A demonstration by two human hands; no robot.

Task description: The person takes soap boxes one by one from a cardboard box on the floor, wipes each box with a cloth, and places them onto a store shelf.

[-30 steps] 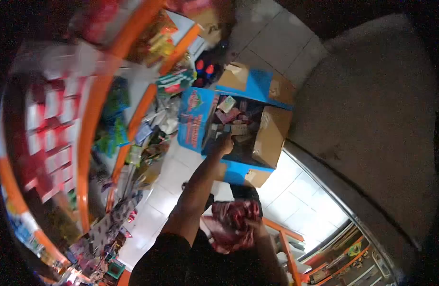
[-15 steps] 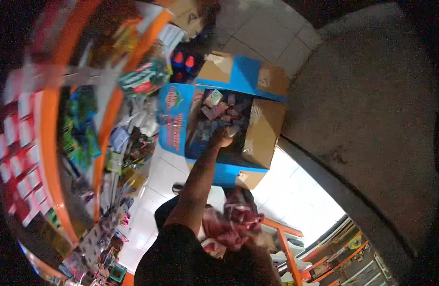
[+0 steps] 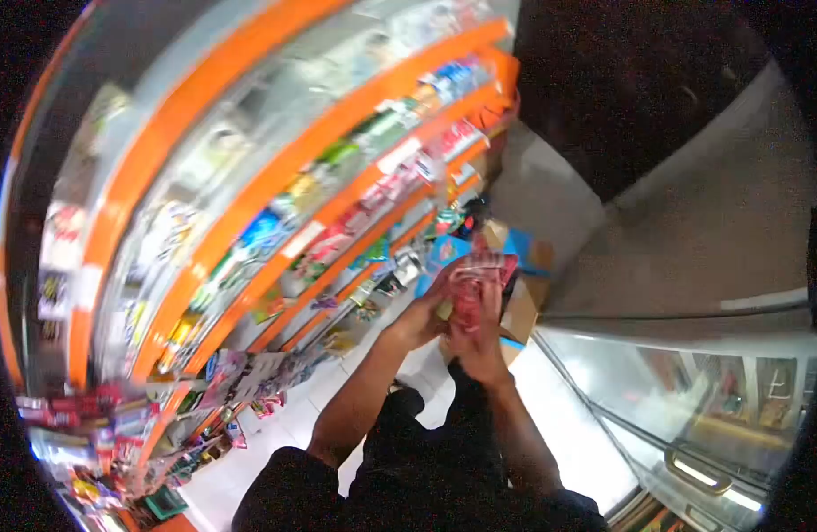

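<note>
In the middle of the head view, both hands meet around a red and pink packet (image 3: 469,288), its print blurred. My left hand (image 3: 419,321) is closed on its left side, with something small and yellowish by the fingers. From below and the right, my right hand (image 3: 479,346) grips the same packet. Behind the hands stands an open cardboard box (image 3: 524,310) with blue panels, its inside mostly hidden by them.
Shelves with orange edges (image 3: 275,199), stocked with many packets, fill the left side. A glass-fronted case (image 3: 683,390) with metal handles stands at the right. Pale floor tiles (image 3: 315,381) lie below. A brown-grey wall surface (image 3: 692,257) rises at the upper right.
My left hand has come out of the box and joined my right hand at the red packet. The packet is now held higher, in front of the box. The view has tilted up toward the shelves.
</note>
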